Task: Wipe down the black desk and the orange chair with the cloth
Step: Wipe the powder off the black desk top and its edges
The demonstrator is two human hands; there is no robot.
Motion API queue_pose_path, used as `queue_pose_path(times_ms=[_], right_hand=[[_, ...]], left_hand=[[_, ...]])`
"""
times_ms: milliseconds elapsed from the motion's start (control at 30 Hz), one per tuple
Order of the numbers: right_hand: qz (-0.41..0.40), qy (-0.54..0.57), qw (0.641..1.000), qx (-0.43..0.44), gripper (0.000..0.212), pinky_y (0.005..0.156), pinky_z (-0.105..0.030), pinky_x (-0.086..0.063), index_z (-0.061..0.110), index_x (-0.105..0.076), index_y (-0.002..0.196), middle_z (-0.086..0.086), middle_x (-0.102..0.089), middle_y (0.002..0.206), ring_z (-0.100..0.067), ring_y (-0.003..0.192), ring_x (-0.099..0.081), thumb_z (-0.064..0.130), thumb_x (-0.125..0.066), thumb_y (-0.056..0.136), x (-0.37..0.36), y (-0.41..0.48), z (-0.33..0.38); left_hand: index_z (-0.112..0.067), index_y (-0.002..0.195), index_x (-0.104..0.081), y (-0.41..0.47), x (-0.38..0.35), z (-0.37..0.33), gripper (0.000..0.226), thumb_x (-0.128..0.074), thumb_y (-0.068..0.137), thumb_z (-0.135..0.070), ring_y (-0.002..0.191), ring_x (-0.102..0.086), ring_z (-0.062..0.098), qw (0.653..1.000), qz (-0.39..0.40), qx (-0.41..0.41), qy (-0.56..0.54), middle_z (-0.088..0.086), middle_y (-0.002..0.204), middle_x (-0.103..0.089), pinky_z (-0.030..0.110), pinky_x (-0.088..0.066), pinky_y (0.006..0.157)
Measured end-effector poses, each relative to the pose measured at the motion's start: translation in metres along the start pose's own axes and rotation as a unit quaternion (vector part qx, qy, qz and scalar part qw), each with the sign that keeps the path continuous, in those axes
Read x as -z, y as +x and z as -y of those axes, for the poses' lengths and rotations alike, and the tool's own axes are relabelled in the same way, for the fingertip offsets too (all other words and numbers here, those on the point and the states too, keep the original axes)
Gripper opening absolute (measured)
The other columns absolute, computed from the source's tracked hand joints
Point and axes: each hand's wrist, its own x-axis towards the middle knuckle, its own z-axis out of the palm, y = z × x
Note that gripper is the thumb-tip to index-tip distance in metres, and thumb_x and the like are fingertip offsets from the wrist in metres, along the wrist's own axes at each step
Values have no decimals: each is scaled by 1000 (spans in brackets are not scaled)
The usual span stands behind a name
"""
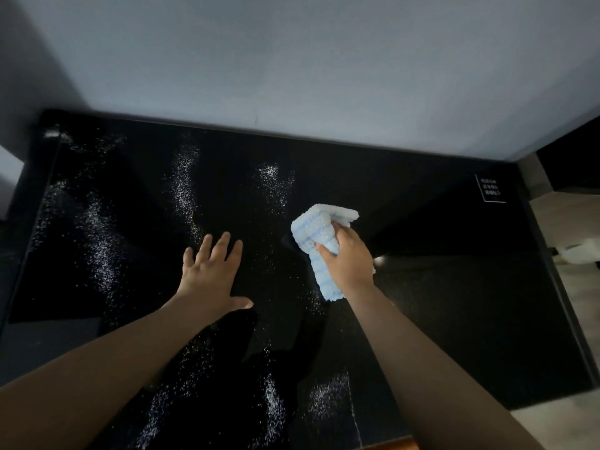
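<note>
Left grip: our left grip [209, 274] lies flat on the black worktop [438, 319], palm down, fingers straight and spread, released and holding nothing.
Right grip: our right grip [349, 258] is curled around the light blue cloth [313, 228], thumb across its front, grasping it firmly.
Cloth: fluffy, striped pale blue and white, bunched up. One end sticks out past our fingers and the other hangs beside the wrist. It sits right of the worktop's centre, and we cannot tell whether it touches the surface.
Worktop: glossy black, its far edge against a pale wall [292, 60].
White specks [185, 177]: scattered in streaks over the left half and along the near edge.
Label [492, 188]: white-outlined, at the far right corner, with text too small for us to read.
Floor [571, 287]: pale, to the right of the worktop.
</note>
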Motion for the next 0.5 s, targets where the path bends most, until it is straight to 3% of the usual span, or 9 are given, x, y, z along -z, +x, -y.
queue_pose_path(times_ms=[267, 500], right_hand=[[8, -9, 999, -32, 47, 88, -24, -45, 18, -53, 134, 2, -57, 129, -15, 115, -56, 38, -61, 92, 1, -58, -5], [8, -16, 998, -65, 51, 90, -25, -42, 19, -51, 136, 1, -55, 133, -18, 118, -54, 40, -61, 91, -3, -105, -10]], left_hand=[[-23, 151, 11, -71, -34, 3, 110, -57, 78, -68, 145, 19, 34, 999, 30, -22, -20, 4, 158, 22, 53, 0, 118], [-28, 150, 16, -92, -57, 9, 123, -62, 67, -75, 143, 21, 39, 999, 43, -19, 28, 6, 155, 30, 58, -4, 116]])
